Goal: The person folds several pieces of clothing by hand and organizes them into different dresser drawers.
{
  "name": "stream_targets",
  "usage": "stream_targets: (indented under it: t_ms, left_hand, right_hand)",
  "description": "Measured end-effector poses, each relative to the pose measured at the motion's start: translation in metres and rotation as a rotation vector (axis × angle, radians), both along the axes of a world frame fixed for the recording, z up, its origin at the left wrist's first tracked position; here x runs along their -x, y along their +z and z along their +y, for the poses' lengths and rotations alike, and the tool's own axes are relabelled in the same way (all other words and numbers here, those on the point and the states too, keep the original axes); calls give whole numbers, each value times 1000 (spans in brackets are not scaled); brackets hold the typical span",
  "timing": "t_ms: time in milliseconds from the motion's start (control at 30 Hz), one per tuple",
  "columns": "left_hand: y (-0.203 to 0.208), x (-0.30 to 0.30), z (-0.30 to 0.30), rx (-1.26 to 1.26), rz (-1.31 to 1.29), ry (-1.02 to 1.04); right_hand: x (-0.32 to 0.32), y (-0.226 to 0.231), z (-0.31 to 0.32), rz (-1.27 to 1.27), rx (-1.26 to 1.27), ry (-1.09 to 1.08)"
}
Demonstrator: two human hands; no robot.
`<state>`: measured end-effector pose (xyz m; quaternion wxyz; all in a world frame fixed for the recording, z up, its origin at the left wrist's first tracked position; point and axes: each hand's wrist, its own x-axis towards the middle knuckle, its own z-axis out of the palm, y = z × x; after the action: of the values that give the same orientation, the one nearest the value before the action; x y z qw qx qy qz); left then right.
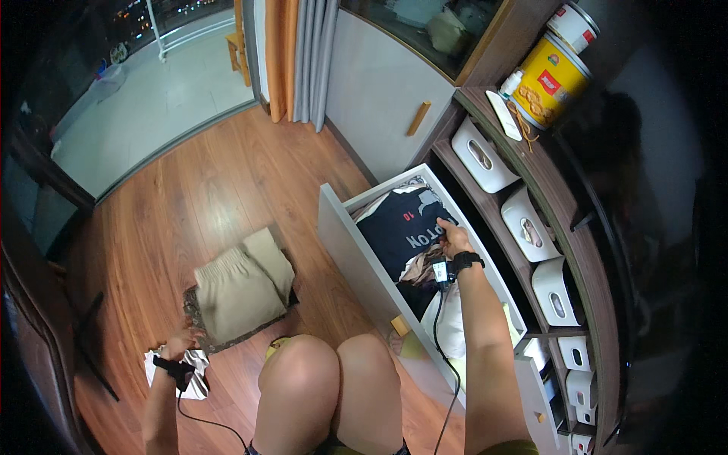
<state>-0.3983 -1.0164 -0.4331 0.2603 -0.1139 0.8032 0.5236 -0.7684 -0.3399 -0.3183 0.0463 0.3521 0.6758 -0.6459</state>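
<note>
My right hand (456, 240) reaches into a pulled-out drawer (339, 227) of folded clothes. Its thumb and fingers close on the near right edge of a navy shirt (398, 226) with printed lettering. Crumpled brown cloth (422, 265) lies just below that hand, and white cloth (449, 326) fills the drawer's near end. Down on the floor, my left hand (180, 345) has its fingers stretched over a white garment with dark stripes (196, 375). Its fingertips meet the edge of a dark patterned garment (212, 343), on which folded beige trousers (239, 288) lie.
Right of the drawer, a dark wood cabinet (546, 167) holds several white bins (523, 225). A yellow tin (550, 80) stands on its top. My bent knees (303, 379) are between the floor clothes and the drawer. A thin black cable (447, 364) hangs from my right wrist.
</note>
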Motion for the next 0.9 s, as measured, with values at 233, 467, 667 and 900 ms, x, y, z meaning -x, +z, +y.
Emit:
stream_targets:
  t_ms: [233, 467, 667, 900]
  left_hand:
    - [113, 60, 137, -224, 20, 395]
    - [248, 106, 252, -414, 373, 3]
    - [293, 106, 336, -872, 311, -26]
    - [308, 67, 350, -942, 219, 9]
  right_hand:
    - [-32, 88, -22, 285, 649, 328]
    - [-140, 207, -57, 424, 969, 458]
    - [-232, 222, -63, 567, 1150, 363]
    - [-301, 206, -62, 798, 977, 376]
